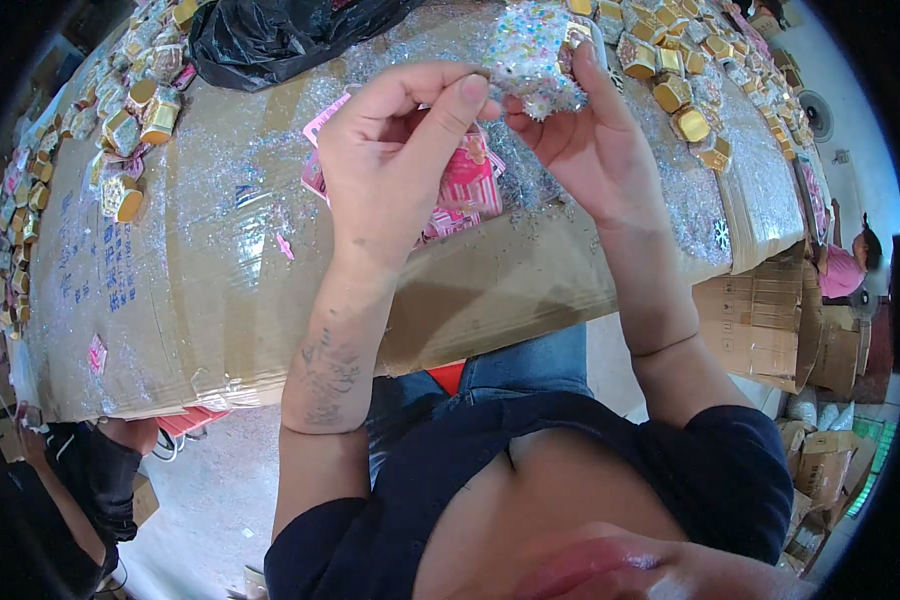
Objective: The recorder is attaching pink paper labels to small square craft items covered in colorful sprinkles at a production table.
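Observation:
My right hand (602,165) is raised over the table and grips a glitter-covered block (532,62), whitish with small coloured specks. A gold patch shows on its right side, near my thumb. My left hand (395,150) is close by on the left. Its thumb and index finger are pinched together at the block's lower left edge. Whatever sits between those fingertips is too small to make out. Below the hands are pink printed cards (470,180), one with stripes, partly covered by my left hand; whether its lower fingers touch them cannot be seen.
Taped brown cardboard (200,330) strewn with glitter covers the table. Gold-ended glittery pieces (670,95) are heaped at the far right, with more pieces (155,115) at the far left. A black plastic bag (280,40) lies at the back. Other people sit at left and right.

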### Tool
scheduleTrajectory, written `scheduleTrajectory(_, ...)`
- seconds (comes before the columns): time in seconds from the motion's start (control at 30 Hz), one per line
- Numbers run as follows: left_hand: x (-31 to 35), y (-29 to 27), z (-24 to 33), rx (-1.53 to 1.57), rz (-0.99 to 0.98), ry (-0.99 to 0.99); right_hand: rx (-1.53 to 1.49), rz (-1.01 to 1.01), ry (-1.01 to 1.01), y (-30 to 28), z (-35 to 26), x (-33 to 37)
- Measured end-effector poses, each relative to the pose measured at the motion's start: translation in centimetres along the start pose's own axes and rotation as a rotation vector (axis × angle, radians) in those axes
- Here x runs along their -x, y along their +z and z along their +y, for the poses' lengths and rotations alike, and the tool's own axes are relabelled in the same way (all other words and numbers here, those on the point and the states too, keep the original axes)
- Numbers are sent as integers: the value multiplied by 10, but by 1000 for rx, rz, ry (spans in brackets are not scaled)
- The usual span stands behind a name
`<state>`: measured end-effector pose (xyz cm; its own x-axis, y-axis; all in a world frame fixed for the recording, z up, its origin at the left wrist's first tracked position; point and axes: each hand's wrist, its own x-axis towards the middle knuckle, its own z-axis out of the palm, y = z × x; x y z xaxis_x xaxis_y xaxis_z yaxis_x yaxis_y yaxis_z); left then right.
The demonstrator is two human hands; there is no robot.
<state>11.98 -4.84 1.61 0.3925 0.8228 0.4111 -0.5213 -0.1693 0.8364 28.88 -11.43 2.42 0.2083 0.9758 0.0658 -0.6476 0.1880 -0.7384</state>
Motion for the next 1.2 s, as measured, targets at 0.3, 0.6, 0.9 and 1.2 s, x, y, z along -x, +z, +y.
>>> scheduleTrajectory(0.3,-3,-3,-2,181,39,120,-93,77,-39,19,17,14)
scheduleTrajectory(0.6,-2,-3,0,25,60,210,-76,137,-117,29,23,19)
scheduleTrajectory(0.9,-2,-3,0,-17,60,214,-81,90,-137,26,26,21)
scheduleTrajectory(1.2,-1,-4,-1,-64,45,245,-158,164,-57,29,26,20)
